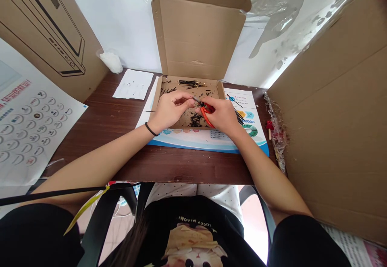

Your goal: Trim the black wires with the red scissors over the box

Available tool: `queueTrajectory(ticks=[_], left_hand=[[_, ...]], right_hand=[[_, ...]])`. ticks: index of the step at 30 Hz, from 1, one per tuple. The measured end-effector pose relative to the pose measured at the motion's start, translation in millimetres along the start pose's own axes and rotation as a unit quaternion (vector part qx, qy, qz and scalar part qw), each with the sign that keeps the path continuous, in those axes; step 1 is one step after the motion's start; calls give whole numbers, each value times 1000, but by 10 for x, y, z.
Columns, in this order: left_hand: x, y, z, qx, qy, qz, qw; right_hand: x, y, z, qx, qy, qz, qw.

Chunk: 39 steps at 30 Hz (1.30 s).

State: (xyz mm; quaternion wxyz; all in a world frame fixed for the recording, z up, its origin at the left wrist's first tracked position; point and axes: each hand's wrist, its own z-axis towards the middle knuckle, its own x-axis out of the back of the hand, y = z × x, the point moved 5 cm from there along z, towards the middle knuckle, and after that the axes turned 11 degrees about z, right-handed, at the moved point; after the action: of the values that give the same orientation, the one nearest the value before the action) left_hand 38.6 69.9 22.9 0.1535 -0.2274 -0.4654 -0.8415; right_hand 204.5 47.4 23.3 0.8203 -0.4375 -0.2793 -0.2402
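My left hand (173,106), with a black band at its wrist, pinches a thin black wire (150,111) whose end sticks out to its left. My right hand (222,114) is closed around red-handled scissors (207,116). The metal tip of the scissors reaches toward my left fingertips, and the fingers partly hide where tool and wire meet. Both hands are over an open cardboard box (193,37). Inside it, a bundle of black wires with yellowish ends (192,83) lies at the back, and small black scraps (196,120) are scattered near the front.
Under the box lies a printed poster (193,141) on the dark wooden table (181,164). More black wires (240,118) lie to the right. White paper (133,84) and a cup with white stuff (111,61) stand left. Large cardboard boxes (338,110) flank the table.
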Motion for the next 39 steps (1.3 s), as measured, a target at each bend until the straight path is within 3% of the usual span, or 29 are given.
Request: queueTrajectory(ticks=[15, 26, 30, 39], left_hand=[[-7, -18, -1, 14, -2, 12, 1000], [-40, -63, -30, 32, -6, -12, 999], [-54, -90, -27, 39, -10, -36, 999], [-53, -70, -22, 15, -12, 0, 1000]], right_hand=[[-15, 14, 1, 0, -19, -52, 998], [2, -12, 9, -12, -36, -176, 984], [22, 33, 13, -41, -22, -146, 988], [23, 6, 7, -33, -27, -68, 997]])
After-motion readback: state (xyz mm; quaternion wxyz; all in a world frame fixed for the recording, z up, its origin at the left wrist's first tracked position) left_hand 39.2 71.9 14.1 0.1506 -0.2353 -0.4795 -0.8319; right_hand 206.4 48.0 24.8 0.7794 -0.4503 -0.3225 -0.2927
